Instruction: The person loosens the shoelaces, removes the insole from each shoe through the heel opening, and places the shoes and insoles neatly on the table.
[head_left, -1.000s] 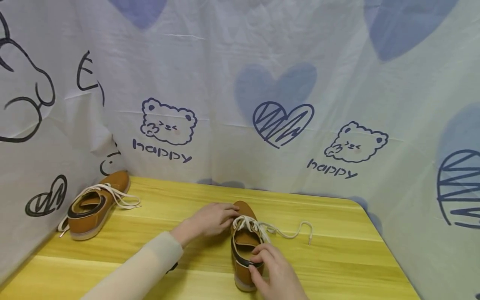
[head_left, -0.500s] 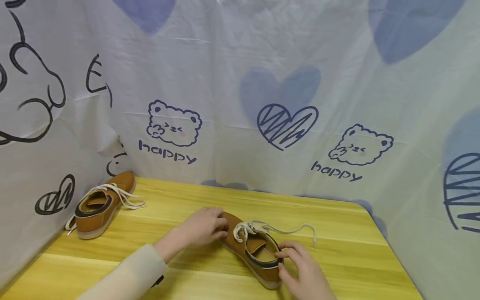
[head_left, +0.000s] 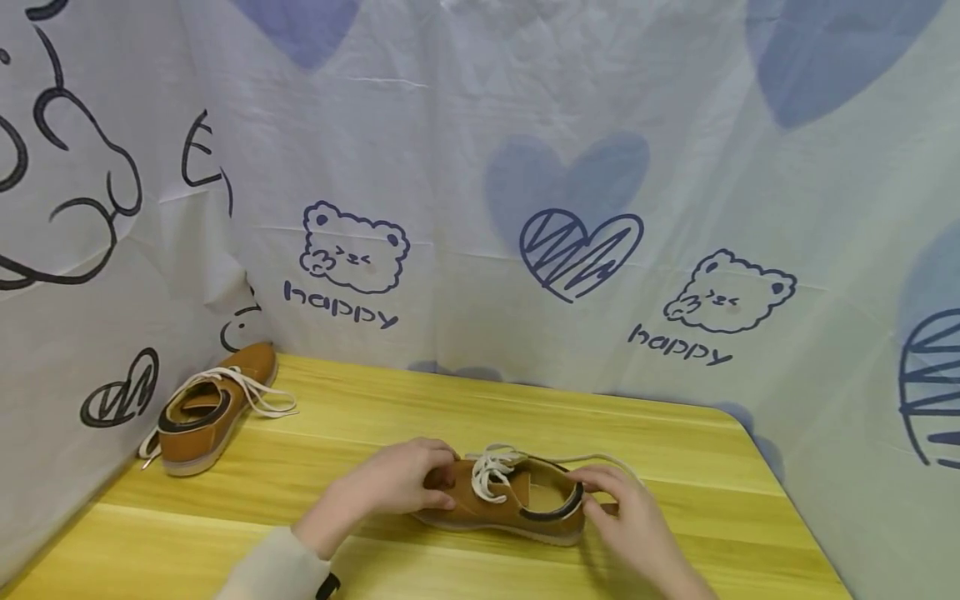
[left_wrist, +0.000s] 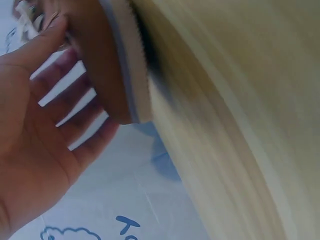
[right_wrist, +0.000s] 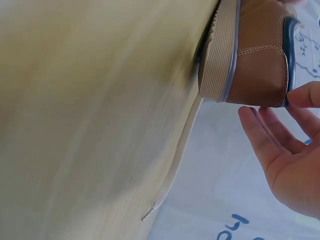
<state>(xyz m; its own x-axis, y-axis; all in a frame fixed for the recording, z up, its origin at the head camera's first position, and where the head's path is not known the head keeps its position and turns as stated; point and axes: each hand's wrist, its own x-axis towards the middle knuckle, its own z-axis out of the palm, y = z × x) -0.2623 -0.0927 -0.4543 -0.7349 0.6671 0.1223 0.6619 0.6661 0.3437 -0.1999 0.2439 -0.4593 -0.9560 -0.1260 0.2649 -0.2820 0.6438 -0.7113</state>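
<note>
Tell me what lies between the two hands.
A brown shoe with pale laces, toe at the left hand, heel at the right hand; the head view shows it.

Bench (head_left: pixel 712 500): yellow wood-grain top, rounded far right corner. Near far left corner, along left edge: brown low-cut shoe (head_left: pixel 197 446), loose white laces (head_left: pixel 273 411). Mid-bench: matching brown shoe (head_left: pixel 510 512), upright, toe toward left edge; long white lace (head_left: pixel 600 457) stretching toward right edge.

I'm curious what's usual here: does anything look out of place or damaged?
The shoe at far left has loose white laces hanging off both sides, and a long lace trails across the table behind the handled shoe, which looks untidy. No damage shows.
</note>
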